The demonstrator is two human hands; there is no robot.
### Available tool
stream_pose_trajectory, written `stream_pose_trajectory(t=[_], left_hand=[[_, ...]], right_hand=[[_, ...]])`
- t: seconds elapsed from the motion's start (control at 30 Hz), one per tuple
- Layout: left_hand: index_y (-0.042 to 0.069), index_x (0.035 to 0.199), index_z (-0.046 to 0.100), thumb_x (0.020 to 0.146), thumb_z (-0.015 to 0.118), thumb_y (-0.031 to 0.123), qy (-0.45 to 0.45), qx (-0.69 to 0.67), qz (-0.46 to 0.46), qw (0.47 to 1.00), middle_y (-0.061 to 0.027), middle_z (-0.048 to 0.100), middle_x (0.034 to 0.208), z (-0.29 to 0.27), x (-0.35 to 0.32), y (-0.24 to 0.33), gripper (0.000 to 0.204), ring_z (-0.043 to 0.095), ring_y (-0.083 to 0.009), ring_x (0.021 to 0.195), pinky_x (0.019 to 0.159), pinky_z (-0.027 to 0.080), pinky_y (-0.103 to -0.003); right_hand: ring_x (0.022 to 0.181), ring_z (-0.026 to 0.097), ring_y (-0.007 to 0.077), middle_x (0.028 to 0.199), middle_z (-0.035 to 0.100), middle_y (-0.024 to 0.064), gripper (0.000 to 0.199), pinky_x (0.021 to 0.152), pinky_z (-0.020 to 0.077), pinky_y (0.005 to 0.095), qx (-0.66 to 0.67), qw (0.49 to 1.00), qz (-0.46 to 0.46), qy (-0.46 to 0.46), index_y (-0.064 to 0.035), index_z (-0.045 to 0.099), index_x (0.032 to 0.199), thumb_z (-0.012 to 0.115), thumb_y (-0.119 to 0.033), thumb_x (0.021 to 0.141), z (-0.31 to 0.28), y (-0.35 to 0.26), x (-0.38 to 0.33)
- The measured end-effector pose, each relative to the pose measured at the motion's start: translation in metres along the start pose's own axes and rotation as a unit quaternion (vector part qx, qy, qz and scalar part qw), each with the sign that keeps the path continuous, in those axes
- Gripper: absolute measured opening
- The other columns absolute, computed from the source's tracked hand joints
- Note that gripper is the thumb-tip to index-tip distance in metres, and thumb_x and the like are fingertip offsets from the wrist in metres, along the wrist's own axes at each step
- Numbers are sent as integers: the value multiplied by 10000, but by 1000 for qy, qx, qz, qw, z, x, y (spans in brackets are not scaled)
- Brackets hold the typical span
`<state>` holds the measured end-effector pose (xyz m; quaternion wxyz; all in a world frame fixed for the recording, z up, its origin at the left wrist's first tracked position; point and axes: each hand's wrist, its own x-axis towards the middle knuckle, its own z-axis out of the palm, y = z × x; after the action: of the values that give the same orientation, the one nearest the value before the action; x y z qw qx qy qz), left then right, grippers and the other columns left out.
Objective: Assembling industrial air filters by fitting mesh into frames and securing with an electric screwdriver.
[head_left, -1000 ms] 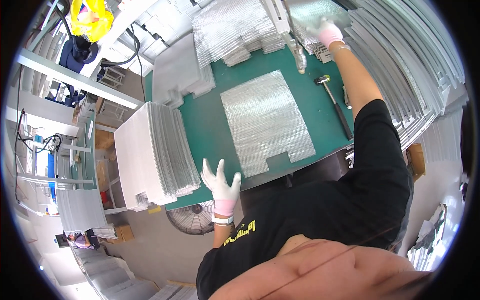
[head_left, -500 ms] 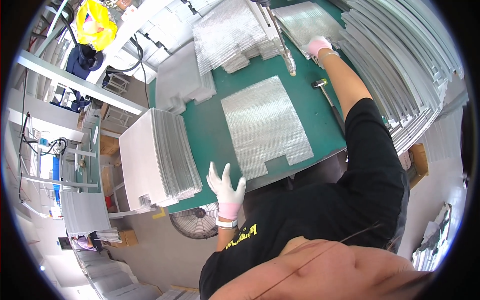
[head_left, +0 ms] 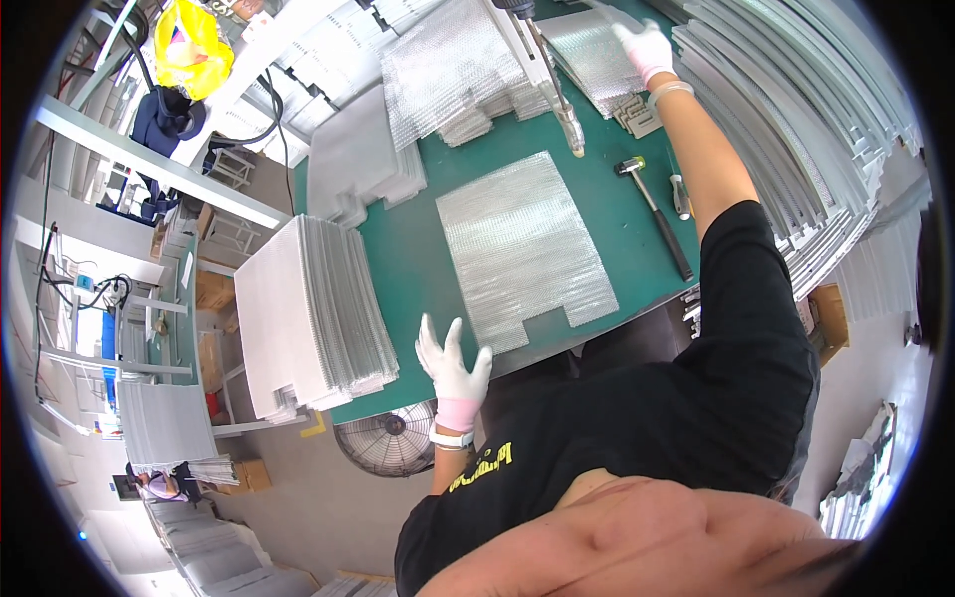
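Head view: the gloved left hand [head_left: 453, 370] hovers with fingers spread, empty, at the green bench [head_left: 418, 259] edge, a silver bubble-foil sheet [head_left: 524, 246] just beyond its fingertips. The right hand [head_left: 645, 47], fingers open, touches a far foil stack [head_left: 587, 45].

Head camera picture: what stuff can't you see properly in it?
- Right hand: far off, near the top rim; whether it grips the silver sheet stack is unclear.
- Left hand: back only, palm hidden.
- Tool at top: cut off by the edge.
- Green table: near edge hidden by the body.
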<state>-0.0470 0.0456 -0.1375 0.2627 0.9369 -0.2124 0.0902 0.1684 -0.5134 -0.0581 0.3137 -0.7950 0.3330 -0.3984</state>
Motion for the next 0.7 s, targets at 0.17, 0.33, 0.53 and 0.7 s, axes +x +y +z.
stream_pose_trajectory(t=[0.17, 0.33, 0.53, 0.7], left_hand=[[65, 1329, 530, 758, 755, 254, 6, -27, 9, 1000, -284, 249, 1520, 4, 1, -3, 642, 262, -473, 1381, 1145, 184, -576], [55, 1319, 535, 757, 756, 238, 8, -42, 20, 999, -276, 260, 1517, 2, 6, 4, 631, 288, -463, 1364, 1139, 219, -553], [35, 1297, 546, 765, 744, 215, 4, -54, 29, 998, -272, 279, 1510, 4, 9, 11, 596, 307, -446, 1361, 1133, 252, -530], [7, 1280, 551, 804, 687, 164, -40, -175, 96, 979, -236, 466, 1403, 4, 30, 11, 520, 412, -412, 1329, 1129, 307, -471]], right_hand=[[1235, 561, 334, 1300, 588, 257, 775, 1060, 413, 367, 165, 981, -40, 95, 44, 524, 1335, 741, -468, 796, 2, -1, -9], [1194, 584, 310, 1261, 612, 241, 714, 1047, 423, 358, 238, 961, -46, 135, 48, 549, 1294, 732, -450, 816, 9, 0, -15], [1117, 594, 238, 1194, 620, 138, 441, 965, 464, 349, 347, 919, -85, 168, 6, 590, 1235, 712, -176, 852, -8, -48, -52], [1142, 577, 235, 1212, 604, 116, 470, 987, 456, 351, 477, 847, -221, 81, -3, 557, 1241, 739, -66, 812, -39, -86, -140]])
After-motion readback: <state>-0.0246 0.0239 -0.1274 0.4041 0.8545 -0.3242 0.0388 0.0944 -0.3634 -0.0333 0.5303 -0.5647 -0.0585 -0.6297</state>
